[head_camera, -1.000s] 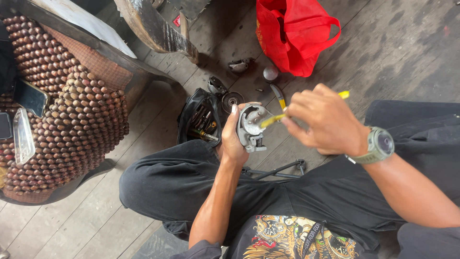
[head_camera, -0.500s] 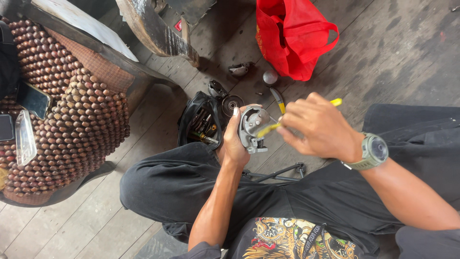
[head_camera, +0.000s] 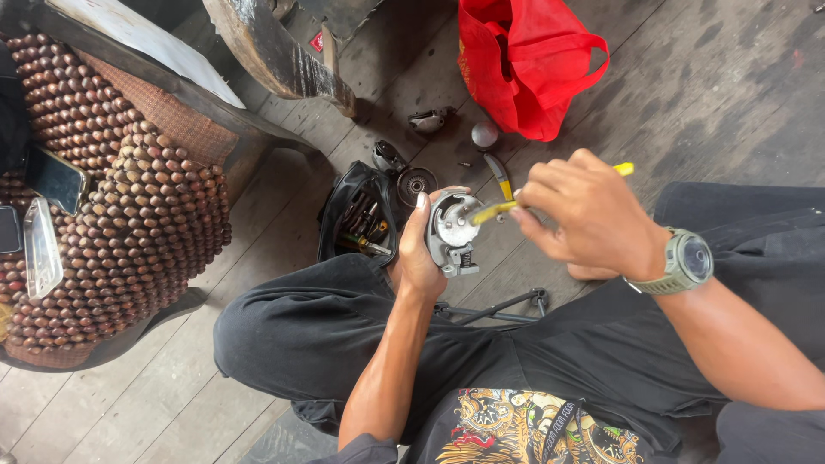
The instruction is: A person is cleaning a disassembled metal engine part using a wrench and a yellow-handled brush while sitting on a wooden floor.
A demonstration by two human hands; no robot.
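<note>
My left hand (head_camera: 417,258) grips a round grey metal housing (head_camera: 453,232), its open face turned up toward me. In my right hand (head_camera: 584,215) is a yellow-handled tool (head_camera: 491,210) whose tip reaches into the housing. A green watch (head_camera: 683,262) sits on my right wrist. Both hands hover above my crossed legs in black trousers.
An open black tool pouch (head_camera: 357,215) lies on the wooden floor by my left knee. Small metal parts (head_camera: 417,182), a chrome ball (head_camera: 484,134) and a red bag (head_camera: 524,60) lie beyond it. A beaded seat cover (head_camera: 129,223) with a phone (head_camera: 56,179) is at left.
Both hands and the housing have stayed together, shifting slightly. The yellow tool has turned a little in my right hand.
</note>
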